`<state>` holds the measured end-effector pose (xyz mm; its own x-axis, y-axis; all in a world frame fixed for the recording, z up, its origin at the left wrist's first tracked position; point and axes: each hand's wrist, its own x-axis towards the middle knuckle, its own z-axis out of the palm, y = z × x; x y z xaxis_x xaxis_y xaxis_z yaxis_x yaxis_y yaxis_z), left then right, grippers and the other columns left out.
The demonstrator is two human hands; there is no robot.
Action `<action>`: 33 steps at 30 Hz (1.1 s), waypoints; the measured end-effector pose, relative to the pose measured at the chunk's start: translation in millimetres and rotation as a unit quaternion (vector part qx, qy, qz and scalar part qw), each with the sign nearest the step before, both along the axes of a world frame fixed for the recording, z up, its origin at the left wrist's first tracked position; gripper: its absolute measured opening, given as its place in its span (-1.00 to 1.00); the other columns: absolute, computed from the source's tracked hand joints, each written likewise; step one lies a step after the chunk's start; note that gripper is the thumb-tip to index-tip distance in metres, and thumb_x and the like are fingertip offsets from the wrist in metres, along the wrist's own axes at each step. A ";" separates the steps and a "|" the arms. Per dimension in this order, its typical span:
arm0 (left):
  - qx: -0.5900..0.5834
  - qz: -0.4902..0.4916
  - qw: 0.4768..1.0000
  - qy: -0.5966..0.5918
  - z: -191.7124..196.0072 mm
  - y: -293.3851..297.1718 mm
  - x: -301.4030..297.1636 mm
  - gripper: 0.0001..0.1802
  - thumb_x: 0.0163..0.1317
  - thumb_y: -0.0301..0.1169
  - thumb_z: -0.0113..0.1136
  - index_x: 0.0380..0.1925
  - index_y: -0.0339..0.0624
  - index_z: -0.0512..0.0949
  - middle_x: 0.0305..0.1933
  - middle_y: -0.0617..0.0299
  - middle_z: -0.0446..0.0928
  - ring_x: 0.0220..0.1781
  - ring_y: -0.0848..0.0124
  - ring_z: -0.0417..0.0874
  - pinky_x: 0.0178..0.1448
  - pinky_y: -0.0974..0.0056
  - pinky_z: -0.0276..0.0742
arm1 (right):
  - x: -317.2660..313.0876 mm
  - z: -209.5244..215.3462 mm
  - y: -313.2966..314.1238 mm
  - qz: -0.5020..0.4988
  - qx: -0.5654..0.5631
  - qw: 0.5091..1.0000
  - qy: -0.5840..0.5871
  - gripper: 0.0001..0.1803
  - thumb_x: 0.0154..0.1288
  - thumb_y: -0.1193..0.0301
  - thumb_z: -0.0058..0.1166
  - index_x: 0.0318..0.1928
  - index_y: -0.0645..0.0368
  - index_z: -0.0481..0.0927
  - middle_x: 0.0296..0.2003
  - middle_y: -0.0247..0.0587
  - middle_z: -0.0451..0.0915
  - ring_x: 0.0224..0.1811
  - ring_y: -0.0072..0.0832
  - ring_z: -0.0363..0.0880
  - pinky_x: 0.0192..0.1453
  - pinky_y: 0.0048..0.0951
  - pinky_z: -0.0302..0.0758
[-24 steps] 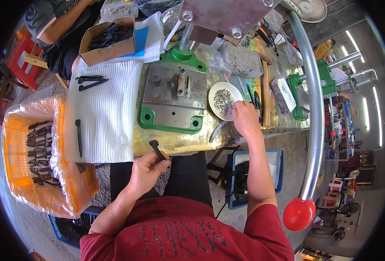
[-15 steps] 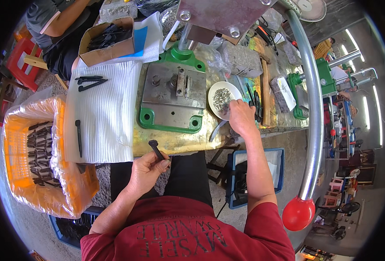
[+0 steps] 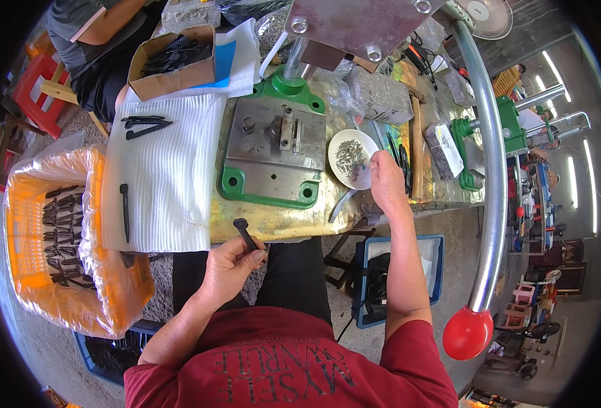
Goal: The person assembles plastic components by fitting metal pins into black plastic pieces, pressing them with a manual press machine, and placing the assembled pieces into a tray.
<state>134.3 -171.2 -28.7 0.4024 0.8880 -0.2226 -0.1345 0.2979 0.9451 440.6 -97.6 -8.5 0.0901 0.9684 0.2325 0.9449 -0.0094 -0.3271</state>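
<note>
My left hand (image 3: pixel 227 268) is closed round a slim black part with a blocky head (image 3: pixel 245 231), which it holds up in front of the table edge. My right hand (image 3: pixel 387 178) is at the right rim of a white bowl (image 3: pixel 334 174), fingers pinched; whatever is between them is hidden. Small silvery metal pins (image 3: pixel 349 158) lie heaped in the bowl. Left of the bowl stands a green press base with a steel plate (image 3: pixel 266 153) and a small metal fixture (image 3: pixel 287 129) on it. A white foam sheet (image 3: pixel 171 183) carries a similar black part (image 3: pixel 124 212) and several more.
A lever with a red ball knob (image 3: pixel 468 333) hangs at the right. On the left, an orange plastic-lined basket (image 3: pixel 25 231) holds rows of black parts. Behind the sheet stands a cardboard box (image 3: pixel 175 78) of black parts. A blue crate (image 3: pixel 439 272) is below the table. Another person (image 3: pixel 110 27) sits far left.
My right hand has shifted slightly right, from over the pins to the bowl's right rim. My left hand stays in place with the black part. The view has moved slightly.
</note>
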 end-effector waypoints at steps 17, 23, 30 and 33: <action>-0.005 0.002 1.000 -0.002 -3.6 -1.4 5.1 -0.90 0.08 -0.57 0.02 -0.36 -0.33 0.41 -0.50 0.33 0.43 -0.45 0.64 0.39 -0.37 0.52 0.35 | -17.2 0.7 10.4 -0.069 -0.109 0.962 -0.239 -0.86 -0.06 0.53 -0.13 -0.40 0.24 0.41 -0.37 -0.09 0.45 -0.25 -0.20 0.39 -0.22 -0.14 0.21; -0.002 0.007 1.000 -0.008 -2.6 -3.9 5.2 -0.90 0.07 -0.58 0.04 -0.38 -0.32 0.42 -0.53 0.35 0.41 -0.48 0.65 0.37 -0.39 0.52 0.34 | -14.0 0.3 13.2 -0.014 -0.106 0.967 -0.232 -0.85 -0.08 0.52 -0.11 -0.40 0.25 0.38 -0.35 -0.04 0.45 -0.26 -0.18 0.41 -0.24 -0.06 0.19; 0.078 -0.014 0.991 0.110 4.5 -5.9 5.0 -0.89 0.02 -0.52 0.10 -0.41 -0.30 0.46 -0.51 0.27 0.48 -0.48 0.61 0.46 -0.39 0.48 0.39 | -5.4 -10.7 13.9 -0.011 -0.034 0.996 -0.078 -0.88 -0.04 0.51 -0.20 -0.41 0.22 0.34 -0.45 0.01 0.43 -0.37 -0.04 0.42 -0.36 -0.18 0.29; 0.164 0.020 0.981 0.099 -0.3 -9.6 10.9 -0.85 -0.02 -0.47 0.13 -0.41 -0.27 0.46 -0.56 0.19 0.47 -0.52 0.55 0.47 -0.41 0.40 0.39 | -0.5 -10.3 11.4 0.008 -0.013 1.000 0.011 -0.85 0.02 0.52 -0.26 -0.34 0.21 0.32 -0.45 0.07 0.42 -0.37 -0.04 0.40 -0.29 -0.25 0.33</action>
